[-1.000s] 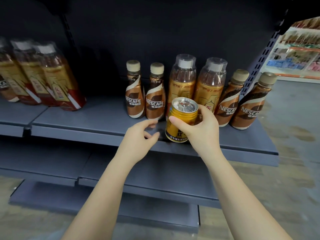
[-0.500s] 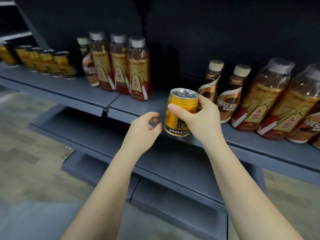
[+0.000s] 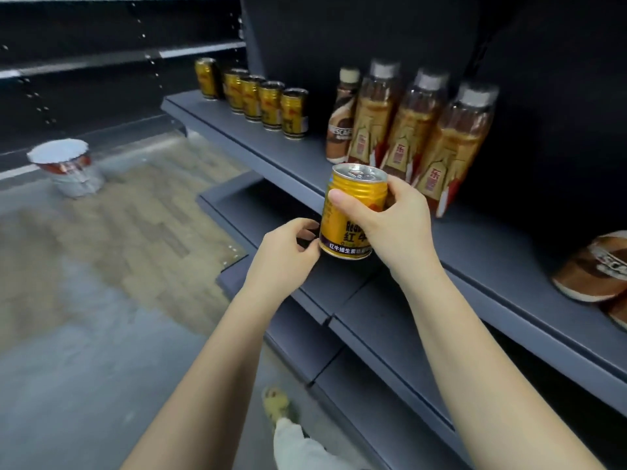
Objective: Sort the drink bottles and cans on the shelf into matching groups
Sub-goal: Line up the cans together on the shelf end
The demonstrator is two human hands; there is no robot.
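1. A dark grey metal shelf runs from the upper middle of the frame down to the right edge, backed by a black panel; a lower shelf tier juts out beneath it at centre; the floor at left shows blurred wood-pattern planks and grey patches; a white bucket with a red band stands on it at the upper left; a yellow shoe and a pale trouser leg show at the bottom centre.
2. The right hand is wrapped around a gold can at the centre of the frame, thumb across its front and fingers behind it; the can is upright, held in front of the shelf edge and above the lower tier.
3. The left hand is loosely curled with nothing in it; its fingertips lie just beside the can's lower left rim; whether they touch it I cannot tell.
4. The can has a silver pull-tab top, a ridged shoulder, Chinese characters and a dark purple band near its base.
5. Five matching gold cans stand in a row at the shelf's far end; right of them a brown coffee bottle stands just beside three wrapped amber tea bottles; more brown coffee bottles show at the right edge.
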